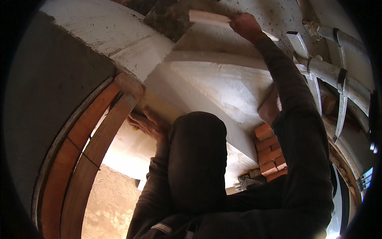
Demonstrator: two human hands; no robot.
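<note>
My right hand (247, 27) is raised at the top, arm stretched far out, with its fingers closed round a pale flat strip (209, 17). The strip reaches out to the left of the hand, and a short light edge shows on its right. Beneath it lies a dusty, pale, step-like surface (223, 42). My left hand (147, 123) rests low beside my knee, fingers apart, against the pale face near the end of the wooden boards (107, 131). A small yellow spot shows by its fingers; I cannot make out what it is.
Stacked orange bricks (272, 153) stand right of my knee (197, 155). Pipes (330, 73) and light metal bars (341, 115) run along the right side. A dark grey wall face (51, 87) fills the left. Sandy ground (109, 199) shows below the boards.
</note>
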